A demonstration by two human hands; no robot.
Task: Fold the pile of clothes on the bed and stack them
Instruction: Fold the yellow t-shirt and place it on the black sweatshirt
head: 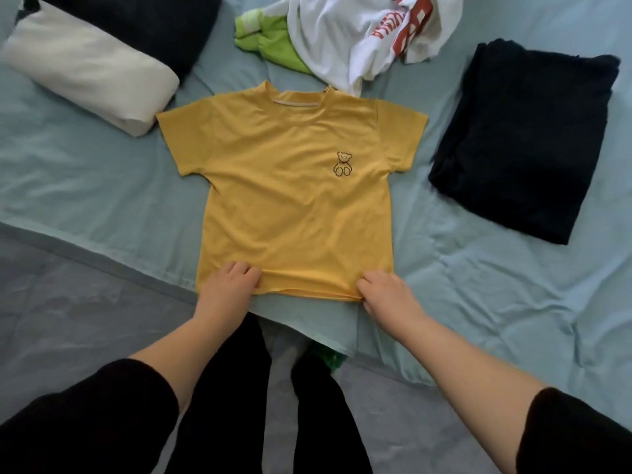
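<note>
Pale blue-green bed sheet [102,186] fills most of the head view, creased and hanging over the mattress edge toward a grey floor [68,302].

Flat on the sheet, front side up and neck pointing away from the person, lies a yellow T-shirt [290,200] with its 2 short sleeves spread out. A small bear outline [343,164] is printed on its chest. The left hand [227,285] grips the hem at the lower left corner, fingers curled into the cloth. The right hand [386,292] pinches the hem at the lower right corner, where the fabric bunches under its fingers. Both forearms are bare, with black sleeves pushed up near the elbows.

Beyond the T-shirt's collar sits the unfolded pile: a crumpled white shirt [349,32] with red lettering, partly over a bright green garment [273,42]. The white shirt's lower edge reaches just beside the yellow collar. To the right, apart from the T-shirt, lies a folded black garment [523,142]. At the upper left a white pillow [85,66] rests near the T-shirt's left sleeve, with a dark cushion [143,22] behind it.
</note>
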